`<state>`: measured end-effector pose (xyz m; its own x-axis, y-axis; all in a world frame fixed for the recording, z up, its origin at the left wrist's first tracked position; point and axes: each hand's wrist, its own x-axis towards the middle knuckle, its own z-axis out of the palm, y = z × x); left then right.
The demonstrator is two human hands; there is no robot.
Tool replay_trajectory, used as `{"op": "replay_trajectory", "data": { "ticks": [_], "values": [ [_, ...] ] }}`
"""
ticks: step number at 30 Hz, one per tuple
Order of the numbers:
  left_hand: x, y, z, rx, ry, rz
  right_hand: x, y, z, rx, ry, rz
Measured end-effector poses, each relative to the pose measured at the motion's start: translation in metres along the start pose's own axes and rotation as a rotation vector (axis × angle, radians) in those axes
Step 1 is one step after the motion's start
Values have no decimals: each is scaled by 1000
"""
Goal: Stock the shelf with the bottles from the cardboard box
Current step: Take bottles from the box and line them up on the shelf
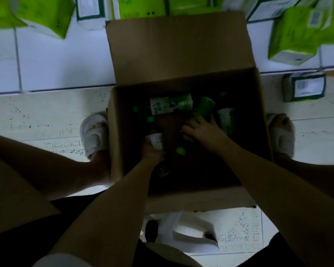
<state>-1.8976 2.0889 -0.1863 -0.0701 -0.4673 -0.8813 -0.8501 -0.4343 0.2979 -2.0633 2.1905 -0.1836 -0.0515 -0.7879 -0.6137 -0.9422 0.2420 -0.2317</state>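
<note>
Both hands are down in the cardboard box [181, 54]: left hand [152, 151] grips a bottle [156, 142], right hand [202, 132] grabs another [205, 107]. Several bottles left inside, so plenty to go.

Green packages [295, 35], white slippers [94, 133]

We see a dim, underexposed picture: the inside of the cardboard box [181, 132] is nearly black, and our arms and both hands are in deep shadow. The pale floor tiles [56, 60] farther off are brightest. The green packages [295, 33] along the top are motion-blurred and bent by the wide lens.
</note>
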Motion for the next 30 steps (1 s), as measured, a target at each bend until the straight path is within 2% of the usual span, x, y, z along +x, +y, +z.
{"op": "replay_trajectory", "data": {
  "ticks": [3, 5, 8, 11, 19, 25, 30],
  "values": [
    [-7, 1, -5, -84, -19, -11, -1, -7, -14, 255, 83, 38],
    [-20, 6, -11, -108, -37, 27, -2, -14, -19, 621, 148, 110],
    [-41, 9, -22, -88, 4, 118, -17, -35, -38, 1274, 347, 317],
    [-58, 15, -38, -82, 11, 217, -35, -50, -55, 1571, 482, 444],
    [-120, 52, -82, -293, 104, 536, -81, -80, -122, 1431, 698, 248],
    [-174, 80, -122, -316, 156, 842, -122, -105, -186, 1427, 923, 114],
    [-226, 105, -168, -355, 199, 1013, -160, -123, -243, 1327, 1050, 7]
  ]
}}
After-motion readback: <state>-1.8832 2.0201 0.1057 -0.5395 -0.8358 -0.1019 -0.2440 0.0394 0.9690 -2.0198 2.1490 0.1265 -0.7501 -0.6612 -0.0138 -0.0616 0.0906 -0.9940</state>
